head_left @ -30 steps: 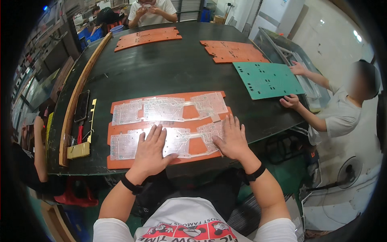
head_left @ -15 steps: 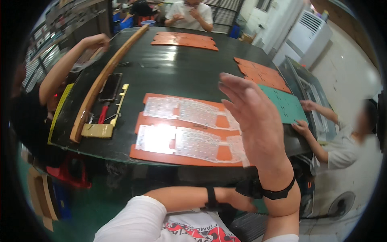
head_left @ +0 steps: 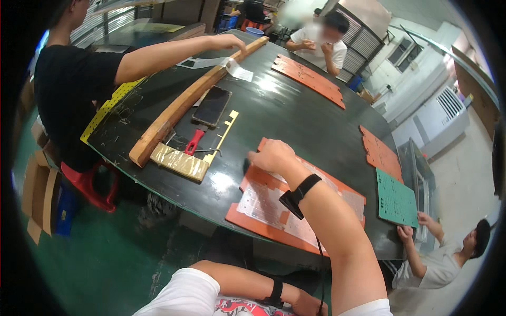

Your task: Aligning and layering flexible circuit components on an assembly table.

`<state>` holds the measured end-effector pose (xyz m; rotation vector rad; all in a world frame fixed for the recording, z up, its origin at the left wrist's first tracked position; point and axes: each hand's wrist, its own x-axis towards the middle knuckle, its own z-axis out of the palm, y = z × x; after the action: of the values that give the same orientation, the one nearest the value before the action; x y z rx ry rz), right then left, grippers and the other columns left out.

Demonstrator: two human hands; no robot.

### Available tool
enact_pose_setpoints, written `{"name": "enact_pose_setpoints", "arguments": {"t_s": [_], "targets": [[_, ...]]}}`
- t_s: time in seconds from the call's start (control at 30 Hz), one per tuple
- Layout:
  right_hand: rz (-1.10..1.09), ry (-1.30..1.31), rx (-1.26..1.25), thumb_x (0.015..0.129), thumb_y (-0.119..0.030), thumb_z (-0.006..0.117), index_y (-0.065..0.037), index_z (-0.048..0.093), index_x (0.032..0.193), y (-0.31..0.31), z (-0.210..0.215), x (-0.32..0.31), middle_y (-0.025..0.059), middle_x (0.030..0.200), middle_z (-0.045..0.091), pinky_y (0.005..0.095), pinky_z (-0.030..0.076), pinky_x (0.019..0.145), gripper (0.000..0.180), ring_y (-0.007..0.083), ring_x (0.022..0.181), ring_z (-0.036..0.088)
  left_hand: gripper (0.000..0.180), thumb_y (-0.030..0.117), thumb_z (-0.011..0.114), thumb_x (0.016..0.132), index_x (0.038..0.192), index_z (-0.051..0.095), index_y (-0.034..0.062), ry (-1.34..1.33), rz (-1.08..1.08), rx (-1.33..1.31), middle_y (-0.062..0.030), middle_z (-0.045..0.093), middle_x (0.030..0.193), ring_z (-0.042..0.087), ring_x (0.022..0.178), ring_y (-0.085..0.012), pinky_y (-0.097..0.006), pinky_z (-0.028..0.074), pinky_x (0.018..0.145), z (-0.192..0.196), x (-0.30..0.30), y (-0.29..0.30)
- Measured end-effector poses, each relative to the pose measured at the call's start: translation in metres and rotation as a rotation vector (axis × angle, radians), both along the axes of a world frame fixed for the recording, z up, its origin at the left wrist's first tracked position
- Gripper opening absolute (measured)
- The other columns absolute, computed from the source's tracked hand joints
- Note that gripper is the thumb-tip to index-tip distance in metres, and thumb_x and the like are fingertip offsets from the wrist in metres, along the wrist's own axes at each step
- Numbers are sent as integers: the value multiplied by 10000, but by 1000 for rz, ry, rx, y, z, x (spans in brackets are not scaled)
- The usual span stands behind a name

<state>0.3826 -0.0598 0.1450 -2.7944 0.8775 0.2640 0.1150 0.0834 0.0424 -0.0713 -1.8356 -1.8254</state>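
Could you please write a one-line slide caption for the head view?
Right hand reaching across orange flat panels on a dark round table; left hand low by the body.

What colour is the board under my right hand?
Orange, with clear film sheets on it; the board under the right hand shows best in the head view.

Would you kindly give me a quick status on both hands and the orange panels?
Right hand raised, open, over the near orange panels' far-left corner. Left hand down by the torso, empty as far as visible. Wrapped block and red-handled tool lie left of them.
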Motion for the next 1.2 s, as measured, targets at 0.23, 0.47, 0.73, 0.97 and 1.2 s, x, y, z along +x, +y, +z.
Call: {"name": "enact_pose_setpoints", "arguments": {"t_s": [0.23,0.47,0.73,0.97,1.2], "targets": [[-23,93,55,755,-265,585,32,662,877,-24,9,8,206,853,666,373,529,735,330,323,849,662,296,237,628,836,918,639,-48,37,64,82,-110,655,794,593,754,-167,-293,461,673,13,30,6],[-296,21,376,742,-158,591,51,639,793,-142,86,-76,77,689,596,293,513,539,221,168,618,595,293,229,641,811,917,629,-43,-24,-119,143,-98,648,794,578,738,-172,-303,462,677,11,25,-10],[-565,152,-228,685,-139,589,57,668,798,-244,216,-233,98,634,617,326,493,515,240,187,565,603,337,218,658,807,989,591,-57,1,-243,95,-70,625,822,566,747,-163,-321,471,690,4,7,-20],[-664,126,-640,704,-88,541,33,650,715,-241,294,-326,117,591,612,330,472,462,163,202,499,584,320,235,647,858,1082,571,20,-1,-434,694,-59,631,938,583,859,-142,-279,482,712,-14,-27,-31],[-1025,-139,-527,732,-115,582,28,618,706,-164,358,-430,62,560,554,280,437,401,149,147,441,524,648,552,501,873,1226,481,9,-250,-598,901,-134,560,1135,579,971,-229,-349,470,788,-33,-77,-74]]}}
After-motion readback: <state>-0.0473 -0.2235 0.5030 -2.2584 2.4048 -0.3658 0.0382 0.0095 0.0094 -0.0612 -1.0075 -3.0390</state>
